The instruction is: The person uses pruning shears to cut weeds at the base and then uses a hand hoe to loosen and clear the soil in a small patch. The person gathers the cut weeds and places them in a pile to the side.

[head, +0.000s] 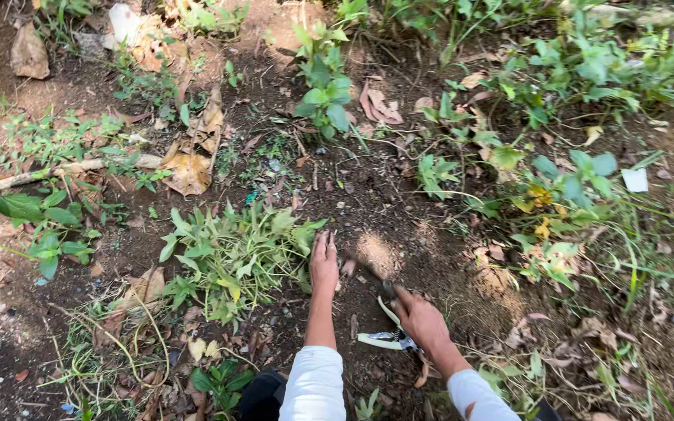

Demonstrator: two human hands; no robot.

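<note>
steel shears (384,331) (curved) in right hand (423,321)

Left hand (324,263): arm stretched forward, palm down, fingers straight and together.
Right hand (421,320): fingers curled closed, wrist bent.

White-handled shears (384,337) low over dark soil.

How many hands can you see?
2. The left hand lies flat on the dark soil, beside a clump of green weeds. The right hand is lower down, its grip closed on garden shears. No other hands show.
</note>
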